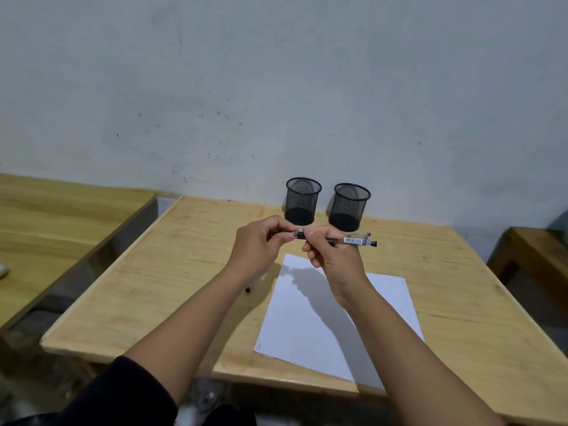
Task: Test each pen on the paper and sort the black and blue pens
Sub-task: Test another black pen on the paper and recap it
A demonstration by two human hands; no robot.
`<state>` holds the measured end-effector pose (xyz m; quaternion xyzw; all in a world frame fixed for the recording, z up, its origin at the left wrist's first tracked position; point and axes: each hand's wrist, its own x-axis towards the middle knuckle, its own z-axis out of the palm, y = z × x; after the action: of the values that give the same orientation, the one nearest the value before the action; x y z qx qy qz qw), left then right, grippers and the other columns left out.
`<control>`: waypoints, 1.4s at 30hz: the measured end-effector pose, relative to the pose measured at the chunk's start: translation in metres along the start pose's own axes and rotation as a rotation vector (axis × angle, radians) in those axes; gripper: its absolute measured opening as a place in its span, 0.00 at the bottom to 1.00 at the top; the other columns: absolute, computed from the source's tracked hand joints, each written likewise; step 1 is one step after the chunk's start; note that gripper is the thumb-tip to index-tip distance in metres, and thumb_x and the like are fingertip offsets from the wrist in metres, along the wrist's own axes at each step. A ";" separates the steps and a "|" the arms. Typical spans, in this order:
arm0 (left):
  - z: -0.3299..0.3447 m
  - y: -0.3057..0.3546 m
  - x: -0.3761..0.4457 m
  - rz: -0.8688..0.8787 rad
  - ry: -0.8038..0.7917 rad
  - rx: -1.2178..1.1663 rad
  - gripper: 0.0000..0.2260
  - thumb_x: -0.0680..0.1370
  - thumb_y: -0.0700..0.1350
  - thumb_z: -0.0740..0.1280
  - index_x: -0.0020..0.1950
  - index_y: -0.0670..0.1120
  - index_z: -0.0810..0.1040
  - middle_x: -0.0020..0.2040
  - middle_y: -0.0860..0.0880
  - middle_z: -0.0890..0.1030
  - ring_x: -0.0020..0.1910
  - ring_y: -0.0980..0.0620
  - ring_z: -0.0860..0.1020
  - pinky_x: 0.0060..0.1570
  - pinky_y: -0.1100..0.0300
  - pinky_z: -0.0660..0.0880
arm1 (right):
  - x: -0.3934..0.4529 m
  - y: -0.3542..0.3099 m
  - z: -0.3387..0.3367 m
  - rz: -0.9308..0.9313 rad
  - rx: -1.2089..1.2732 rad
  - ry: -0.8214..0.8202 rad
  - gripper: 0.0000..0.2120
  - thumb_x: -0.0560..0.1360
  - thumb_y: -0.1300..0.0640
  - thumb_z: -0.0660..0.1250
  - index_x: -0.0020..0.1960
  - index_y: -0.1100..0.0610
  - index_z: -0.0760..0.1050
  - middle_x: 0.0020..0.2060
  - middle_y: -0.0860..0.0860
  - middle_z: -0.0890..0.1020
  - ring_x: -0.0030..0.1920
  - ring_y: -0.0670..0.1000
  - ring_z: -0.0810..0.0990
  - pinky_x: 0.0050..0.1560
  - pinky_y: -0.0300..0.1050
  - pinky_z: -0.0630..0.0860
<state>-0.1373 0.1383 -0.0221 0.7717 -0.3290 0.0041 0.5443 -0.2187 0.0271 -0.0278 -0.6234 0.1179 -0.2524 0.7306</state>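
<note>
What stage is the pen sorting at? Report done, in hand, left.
Done: nothing sorted; both mesh cups, left and right, look empty, and the paper shows only a faint mark at its near corner.
In hand: left hand and right hand hold a pen, apparently uncapping it.
Left: testing and sorting every pen, including those on the table.

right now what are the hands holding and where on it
Both grip one clear pen: the right hand pinches its barrel, the left hand its tip end, likely the cap.
</note>
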 end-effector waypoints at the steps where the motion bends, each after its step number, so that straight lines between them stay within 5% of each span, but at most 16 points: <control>1: 0.003 0.003 -0.001 0.000 -0.010 0.005 0.06 0.74 0.40 0.68 0.44 0.50 0.82 0.35 0.56 0.80 0.32 0.66 0.73 0.35 0.76 0.66 | -0.004 -0.001 -0.002 -0.018 -0.004 0.020 0.08 0.76 0.64 0.65 0.38 0.58 0.76 0.26 0.49 0.76 0.27 0.44 0.71 0.26 0.34 0.67; 6: -0.043 -0.019 0.007 -0.179 0.279 0.095 0.06 0.75 0.38 0.66 0.47 0.46 0.81 0.44 0.49 0.81 0.41 0.55 0.76 0.41 0.68 0.67 | -0.012 -0.018 -0.068 -0.082 0.091 0.283 0.09 0.76 0.64 0.63 0.38 0.58 0.74 0.22 0.48 0.76 0.23 0.42 0.69 0.23 0.32 0.64; 11: -0.008 -0.022 -0.002 -0.140 -0.067 0.236 0.04 0.73 0.39 0.68 0.44 0.47 0.81 0.41 0.53 0.81 0.39 0.60 0.74 0.37 0.81 0.65 | -0.020 -0.005 -0.077 0.029 0.033 0.168 0.07 0.77 0.64 0.62 0.40 0.61 0.73 0.24 0.50 0.76 0.25 0.46 0.70 0.23 0.35 0.65; 16: 0.052 -0.033 -0.009 -0.169 -0.314 0.221 0.04 0.73 0.40 0.69 0.43 0.48 0.81 0.43 0.50 0.80 0.45 0.53 0.77 0.40 0.68 0.68 | -0.029 0.009 -0.064 0.140 0.022 0.136 0.07 0.78 0.60 0.62 0.45 0.60 0.78 0.31 0.54 0.80 0.29 0.46 0.74 0.26 0.35 0.69; 19: 0.060 -0.036 -0.009 -0.195 -0.318 0.249 0.04 0.73 0.41 0.69 0.46 0.48 0.82 0.45 0.49 0.81 0.45 0.52 0.76 0.39 0.66 0.69 | -0.031 0.014 -0.069 0.177 0.003 0.153 0.07 0.78 0.60 0.63 0.47 0.59 0.79 0.34 0.54 0.81 0.31 0.46 0.76 0.28 0.36 0.71; 25: 0.052 -0.030 -0.015 -0.205 -0.241 0.290 0.13 0.74 0.41 0.68 0.58 0.49 0.79 0.61 0.49 0.79 0.61 0.50 0.73 0.57 0.63 0.66 | -0.035 0.017 -0.068 0.170 -0.114 0.102 0.05 0.75 0.65 0.65 0.48 0.60 0.80 0.31 0.54 0.78 0.30 0.48 0.74 0.27 0.36 0.70; 30: 0.013 -0.033 -0.046 -0.145 -0.206 0.327 0.09 0.75 0.41 0.66 0.53 0.49 0.81 0.54 0.51 0.78 0.51 0.56 0.73 0.43 0.73 0.65 | -0.044 0.023 -0.053 0.238 -0.174 0.027 0.05 0.74 0.65 0.66 0.43 0.58 0.80 0.28 0.53 0.75 0.28 0.47 0.69 0.26 0.35 0.66; 33: -0.008 -0.043 -0.072 -0.107 -0.217 0.376 0.08 0.75 0.44 0.67 0.52 0.52 0.82 0.52 0.56 0.79 0.52 0.60 0.72 0.52 0.67 0.64 | -0.053 0.029 -0.040 0.261 -0.222 -0.036 0.05 0.74 0.64 0.66 0.43 0.59 0.81 0.28 0.52 0.75 0.28 0.46 0.70 0.27 0.34 0.67; 42: -0.018 -0.069 -0.095 -0.019 -0.242 0.383 0.09 0.74 0.48 0.68 0.53 0.54 0.81 0.51 0.56 0.83 0.55 0.58 0.76 0.57 0.62 0.69 | -0.063 0.048 -0.001 0.215 -0.462 -0.232 0.06 0.74 0.60 0.64 0.42 0.61 0.79 0.24 0.46 0.76 0.25 0.40 0.71 0.28 0.31 0.67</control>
<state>-0.1698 0.2147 -0.1075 0.8587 -0.3780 -0.0312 0.3445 -0.2614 0.0628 -0.0838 -0.7822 0.1532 -0.0668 0.6002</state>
